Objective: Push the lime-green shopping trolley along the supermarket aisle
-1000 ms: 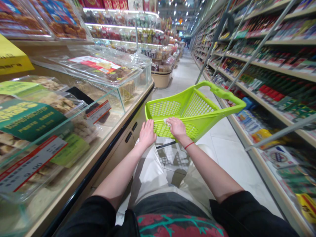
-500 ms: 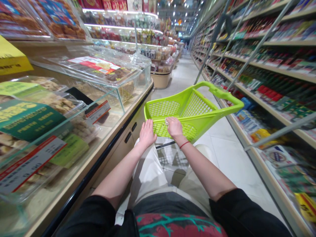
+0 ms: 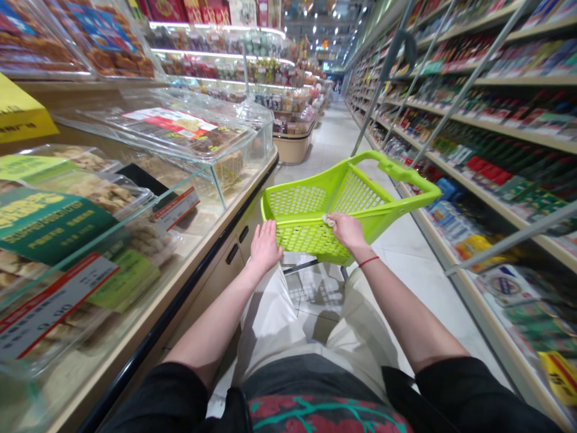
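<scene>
Tissue [image 3: 328,221], or something white and crumpled like it, is pinched in the closed fingers of the right hand [image 3: 346,230], which rests at the near rim [image 3: 297,221] of a lime-green shopping cart [image 3: 306,239]. A thin red cord [image 3: 368,261] circles that wrist. Farther along, the left hand [image 3: 265,245] lies over the rim's left corner, fingers straight and together; I cannot tell whether it grips. The cart stands directly before the person's knees, in pale trousers [image 3: 265,319], its handle [image 3: 408,174] toward the right. Just left runs a glass-edged counter [image 3: 211,282] bearing clear food packages [image 3: 187,135]; to the right rise packed shelves [image 3: 509,133], with pale floor tiles [image 3: 419,288] between.
</scene>
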`<state>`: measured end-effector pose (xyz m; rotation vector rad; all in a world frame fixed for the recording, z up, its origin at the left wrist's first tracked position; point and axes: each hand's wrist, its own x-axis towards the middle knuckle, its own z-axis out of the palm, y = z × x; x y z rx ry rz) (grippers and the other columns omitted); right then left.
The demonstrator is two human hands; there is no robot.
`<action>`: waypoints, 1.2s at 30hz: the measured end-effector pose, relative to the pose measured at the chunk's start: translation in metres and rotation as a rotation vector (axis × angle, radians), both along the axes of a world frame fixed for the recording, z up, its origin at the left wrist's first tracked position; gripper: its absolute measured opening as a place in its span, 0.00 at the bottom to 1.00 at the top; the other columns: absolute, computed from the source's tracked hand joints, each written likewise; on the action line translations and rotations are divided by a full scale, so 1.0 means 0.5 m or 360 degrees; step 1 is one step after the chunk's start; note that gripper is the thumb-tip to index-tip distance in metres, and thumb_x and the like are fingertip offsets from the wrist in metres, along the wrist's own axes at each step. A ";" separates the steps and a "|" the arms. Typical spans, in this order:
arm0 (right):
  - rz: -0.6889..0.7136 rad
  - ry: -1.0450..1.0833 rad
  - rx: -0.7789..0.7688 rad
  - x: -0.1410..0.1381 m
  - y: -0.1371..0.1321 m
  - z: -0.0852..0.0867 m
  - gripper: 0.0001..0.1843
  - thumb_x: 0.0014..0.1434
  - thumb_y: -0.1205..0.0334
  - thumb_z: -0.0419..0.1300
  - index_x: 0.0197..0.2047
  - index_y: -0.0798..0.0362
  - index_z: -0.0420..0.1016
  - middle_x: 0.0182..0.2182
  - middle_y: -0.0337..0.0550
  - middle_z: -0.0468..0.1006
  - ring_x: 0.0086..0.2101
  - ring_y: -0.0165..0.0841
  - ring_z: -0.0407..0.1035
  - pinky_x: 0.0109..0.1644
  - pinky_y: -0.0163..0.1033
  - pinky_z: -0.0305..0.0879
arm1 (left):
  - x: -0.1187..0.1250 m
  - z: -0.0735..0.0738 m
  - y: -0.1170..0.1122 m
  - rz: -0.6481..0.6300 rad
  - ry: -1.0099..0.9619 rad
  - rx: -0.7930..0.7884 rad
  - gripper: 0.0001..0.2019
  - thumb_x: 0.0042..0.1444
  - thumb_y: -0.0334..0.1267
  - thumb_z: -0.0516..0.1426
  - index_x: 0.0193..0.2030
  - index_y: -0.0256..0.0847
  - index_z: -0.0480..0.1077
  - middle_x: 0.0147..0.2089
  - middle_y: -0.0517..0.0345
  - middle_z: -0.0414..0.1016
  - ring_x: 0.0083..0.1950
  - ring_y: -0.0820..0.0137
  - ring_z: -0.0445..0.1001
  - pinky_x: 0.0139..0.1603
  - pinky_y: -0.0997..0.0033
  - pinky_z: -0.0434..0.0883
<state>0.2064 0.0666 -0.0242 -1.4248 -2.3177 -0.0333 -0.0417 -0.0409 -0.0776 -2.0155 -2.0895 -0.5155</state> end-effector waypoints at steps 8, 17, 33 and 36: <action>-0.0118 -0.0034 0.0291 0.013 0.017 -0.014 0.22 0.63 0.74 0.49 0.55 0.61 0.78 0.56 0.59 0.77 0.60 0.44 0.67 0.67 0.51 0.56 | 0.046 0.017 0.021 -0.0153 0.0030 -0.0004 0.40 0.54 0.39 0.57 0.73 0.28 0.51 0.75 0.38 0.54 0.77 0.54 0.51 0.77 0.52 0.48; 0.0194 -0.0129 0.0163 -0.117 -0.027 -0.040 0.25 0.64 0.75 0.50 0.62 0.57 0.73 0.63 0.55 0.71 0.63 0.42 0.64 0.69 0.48 0.55 | 0.075 0.014 0.029 -0.0160 0.0022 0.0032 0.40 0.54 0.38 0.59 0.73 0.35 0.53 0.73 0.39 0.58 0.75 0.51 0.54 0.75 0.50 0.52; -0.0312 -0.0058 0.0312 0.072 0.049 0.002 0.22 0.64 0.73 0.48 0.54 0.59 0.79 0.57 0.57 0.77 0.60 0.44 0.67 0.65 0.50 0.59 | 0.078 0.009 0.028 -0.0175 0.0004 0.0034 0.40 0.54 0.38 0.58 0.73 0.33 0.51 0.73 0.37 0.57 0.75 0.50 0.53 0.75 0.50 0.52; -0.0323 0.0019 0.0377 0.030 0.036 -0.036 0.23 0.65 0.73 0.48 0.58 0.60 0.76 0.61 0.58 0.73 0.63 0.43 0.63 0.68 0.52 0.54 | 0.079 0.009 0.027 -0.0166 -0.0002 0.0039 0.40 0.54 0.38 0.58 0.72 0.32 0.52 0.73 0.36 0.57 0.75 0.49 0.53 0.75 0.50 0.52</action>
